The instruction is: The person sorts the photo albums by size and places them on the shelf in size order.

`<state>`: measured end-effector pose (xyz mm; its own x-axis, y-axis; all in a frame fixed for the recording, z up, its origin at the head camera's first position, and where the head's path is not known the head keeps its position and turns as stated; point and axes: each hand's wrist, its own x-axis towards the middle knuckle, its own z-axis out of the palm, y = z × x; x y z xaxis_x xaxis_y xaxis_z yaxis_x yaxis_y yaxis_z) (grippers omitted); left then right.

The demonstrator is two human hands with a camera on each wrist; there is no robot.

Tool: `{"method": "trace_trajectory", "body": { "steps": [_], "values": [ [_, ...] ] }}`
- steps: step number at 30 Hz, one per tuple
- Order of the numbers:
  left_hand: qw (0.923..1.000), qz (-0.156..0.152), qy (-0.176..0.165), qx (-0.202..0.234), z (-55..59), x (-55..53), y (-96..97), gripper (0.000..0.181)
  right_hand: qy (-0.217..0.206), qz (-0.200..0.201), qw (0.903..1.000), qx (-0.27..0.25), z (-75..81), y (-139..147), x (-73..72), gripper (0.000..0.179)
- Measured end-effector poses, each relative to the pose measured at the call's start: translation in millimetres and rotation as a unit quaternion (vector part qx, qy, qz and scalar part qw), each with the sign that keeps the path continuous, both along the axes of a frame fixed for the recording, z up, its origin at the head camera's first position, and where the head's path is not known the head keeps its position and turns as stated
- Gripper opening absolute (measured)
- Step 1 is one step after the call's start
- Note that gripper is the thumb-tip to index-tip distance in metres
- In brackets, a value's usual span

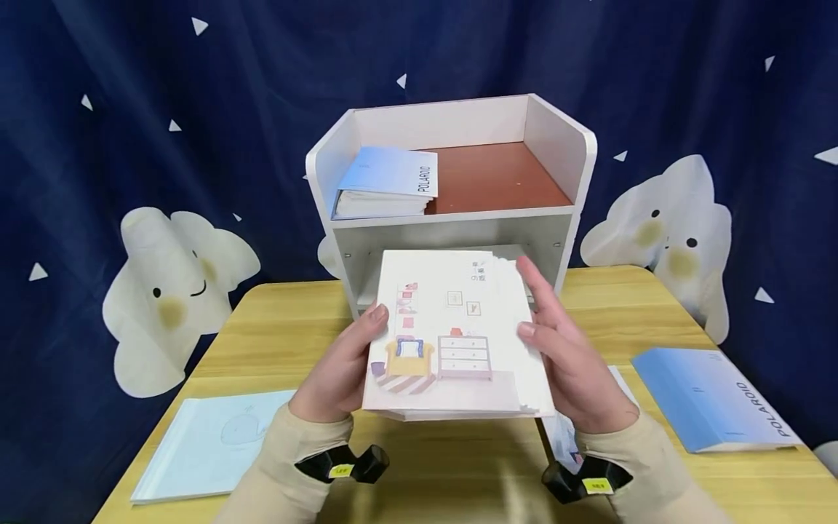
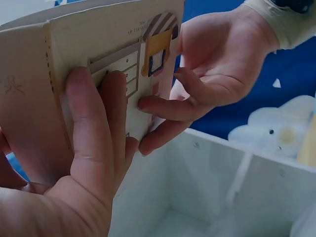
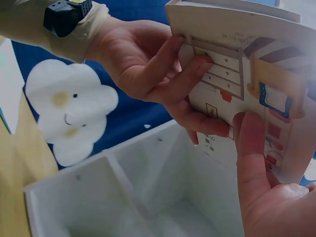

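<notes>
A thick white book point(image 1: 452, 327), its cover printed with a yellow armchair and a chest of drawers, is held up above the table in front of the shelf. My left hand point(image 1: 340, 364) grips its left side, thumb at the cover's edge. On the right side, my right hand point(image 1: 576, 356) holds it with the thumb on the cover and the index finger along the edge. Fingers of both hands press the printed underside, as the left wrist view shows on the book point(image 2: 113, 54) and the right wrist view on the book point(image 3: 232, 64).
Behind stands a white two-level shelf point(image 1: 559, 145) with a blue POLAROID book point(image 1: 386, 171) lying on top. A pale blue book point(image 1: 216, 437) lies at the left, another POLAROID book point(image 1: 713, 397) at the right. A printed item point(image 1: 563, 440) is partly hidden under my right wrist.
</notes>
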<state>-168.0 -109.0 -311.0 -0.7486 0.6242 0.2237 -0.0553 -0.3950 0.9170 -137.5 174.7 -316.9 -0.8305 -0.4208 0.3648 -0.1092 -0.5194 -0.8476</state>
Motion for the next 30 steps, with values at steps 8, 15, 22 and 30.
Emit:
{"method": "trace_trajectory", "body": {
  "steps": [8,15,22,30],
  "values": [
    [0.9998,0.013,-0.014,0.006,28.8,-7.5,26.8,0.081,0.04,-0.035,0.9983,-0.022,20.0,14,5.1,0.066],
    [0.9952,-0.025,-0.007,0.095,51.3,-24.7,53.7,0.08,0.073,-0.065,0.9944,-0.041,44.2,26,-11.7,0.061],
    [0.9931,-0.039,-0.024,0.108,53.6,-30.5,64.8,0.075,0.05,-0.08,0.9943,-0.05,52.2,34,-21.6,0.059],
    [0.9934,-0.037,-0.027,0.105,62.3,-35.6,75.5,0.066,0.048,-0.088,0.9913,-0.085,57.1,41,-27.2,0.055]
  ]
}}
